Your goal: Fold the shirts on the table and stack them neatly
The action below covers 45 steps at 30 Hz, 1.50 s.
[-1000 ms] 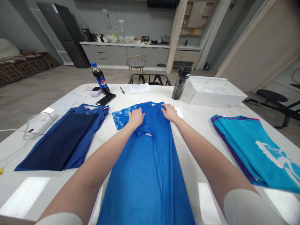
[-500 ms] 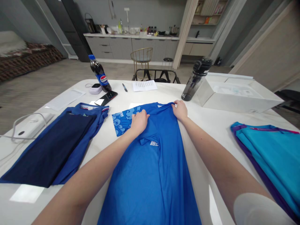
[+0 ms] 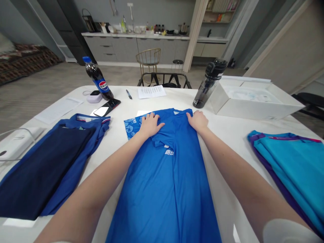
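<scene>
A blue T-shirt (image 3: 157, 189) lies lengthwise before me, its near end running out of view. One sleeve with a light-blue cloud pattern (image 3: 131, 127) points left, and white lettering shows on the chest. Across the upper part near that sleeve, my left hand (image 3: 150, 125) rests flat, fingers spread and thumb out. My right hand (image 3: 199, 121) is at the shirt's far right corner beside the collar, its thumb apart from the fingers and touching the cloth edge. No fabric shows pinched in it.
Folded dark and blue clothes (image 3: 48, 168) lie left; turquoise and purple ones (image 3: 293, 158) lie right. Behind stand a cola bottle (image 3: 99, 80), a phone (image 3: 107, 107), a pen (image 3: 129, 94), a printed sheet (image 3: 152, 91), a dark water bottle (image 3: 209, 84) and a white box (image 3: 255, 106).
My right hand has let go of the pinched collar edge, and the cloth there lies flatter. My left hand's fingers have spread out flat. The view has shifted slightly.
</scene>
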Each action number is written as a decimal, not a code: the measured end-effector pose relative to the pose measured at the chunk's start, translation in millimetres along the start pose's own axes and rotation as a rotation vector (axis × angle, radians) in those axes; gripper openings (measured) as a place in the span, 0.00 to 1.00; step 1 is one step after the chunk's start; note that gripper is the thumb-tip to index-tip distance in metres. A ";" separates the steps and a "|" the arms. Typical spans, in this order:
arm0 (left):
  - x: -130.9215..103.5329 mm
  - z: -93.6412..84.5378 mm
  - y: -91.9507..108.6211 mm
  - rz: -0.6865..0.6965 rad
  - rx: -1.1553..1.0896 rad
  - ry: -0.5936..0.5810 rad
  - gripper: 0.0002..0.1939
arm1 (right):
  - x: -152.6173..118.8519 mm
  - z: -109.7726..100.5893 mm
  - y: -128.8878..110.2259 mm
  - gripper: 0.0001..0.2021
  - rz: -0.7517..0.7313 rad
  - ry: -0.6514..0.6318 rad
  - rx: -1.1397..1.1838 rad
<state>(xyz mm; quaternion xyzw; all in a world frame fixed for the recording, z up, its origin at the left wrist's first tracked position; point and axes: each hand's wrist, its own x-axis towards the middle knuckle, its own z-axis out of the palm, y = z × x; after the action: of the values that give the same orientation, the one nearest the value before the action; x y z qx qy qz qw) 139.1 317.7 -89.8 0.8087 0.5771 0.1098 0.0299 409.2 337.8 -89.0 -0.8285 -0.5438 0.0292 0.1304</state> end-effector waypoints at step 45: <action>-264.0 -52.5 91.3 0.502 -0.058 -0.119 0.18 | -284.4 -64.3 57.8 0.15 -0.987 -0.222 0.060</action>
<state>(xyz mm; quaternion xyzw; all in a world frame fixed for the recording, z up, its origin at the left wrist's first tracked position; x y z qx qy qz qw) 130.9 35.1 -60.5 0.9304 0.3523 0.0825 0.0589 357.4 45.9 -67.9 -0.4606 -0.8800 0.0677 0.0936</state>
